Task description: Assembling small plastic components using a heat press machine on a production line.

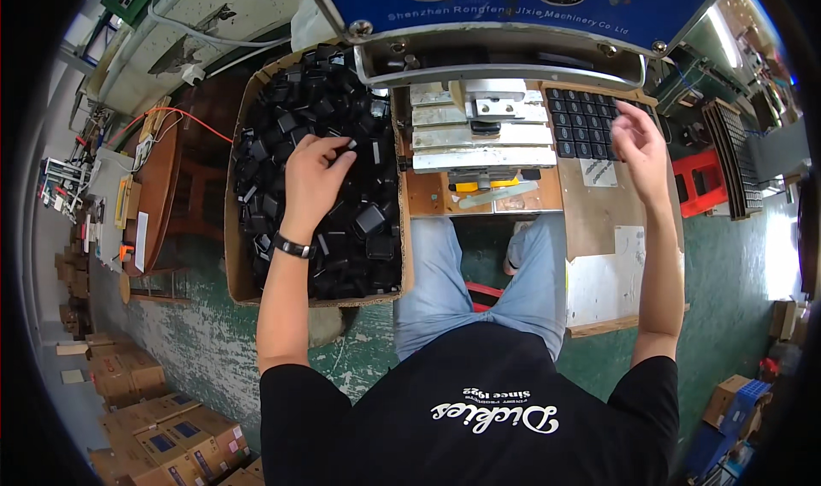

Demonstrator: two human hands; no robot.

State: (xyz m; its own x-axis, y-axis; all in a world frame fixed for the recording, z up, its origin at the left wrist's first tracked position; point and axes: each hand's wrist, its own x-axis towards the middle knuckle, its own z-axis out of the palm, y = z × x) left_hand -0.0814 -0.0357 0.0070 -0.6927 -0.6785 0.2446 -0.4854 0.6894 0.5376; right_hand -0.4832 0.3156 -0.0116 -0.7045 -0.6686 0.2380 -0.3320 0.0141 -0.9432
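My left hand [315, 176] reaches into a cardboard box [240, 255] heaped with small black plastic parts [351, 246]; its fingers curl around one of them [350, 144] near the top of the pile. A dark band sits on that wrist. My right hand [640, 144] hovers over a tray of black parts laid in neat rows [580, 125] at the right of the machine, fingers bent; whether it holds a part is unclear. Between the hands stands a metal fixture [479, 135] under a blue machine head [513, 2].
A wooden board [603, 255] lies under my right forearm. A red stool [697, 182] and a black ribbed tray [735, 157] stand at the right. Brown cartons [162, 426] are stacked at the lower left. A round wooden table [158, 191] is on the left.
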